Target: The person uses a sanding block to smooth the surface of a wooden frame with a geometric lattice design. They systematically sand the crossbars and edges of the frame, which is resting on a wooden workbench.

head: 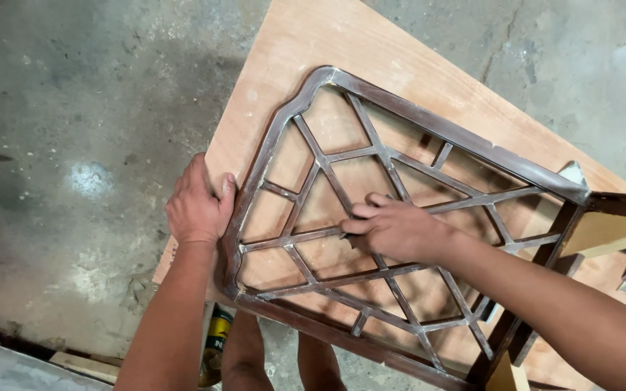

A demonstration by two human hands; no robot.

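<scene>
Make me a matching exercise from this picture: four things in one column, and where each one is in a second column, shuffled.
Things:
1. left hand
2. right hand
3. lattice frame
4. yellow can

Places:
A. lying flat on the plywood board
B. on the floor below the board's near edge
C. gripping the frame's outer left edge
D. fingertips on the bars in the middle of the lattice

Pairs: 1-C, 2-D, 3-A, 4-B

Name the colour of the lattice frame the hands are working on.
Dark brown lattice frame, with pale worn patches; head view.
</scene>
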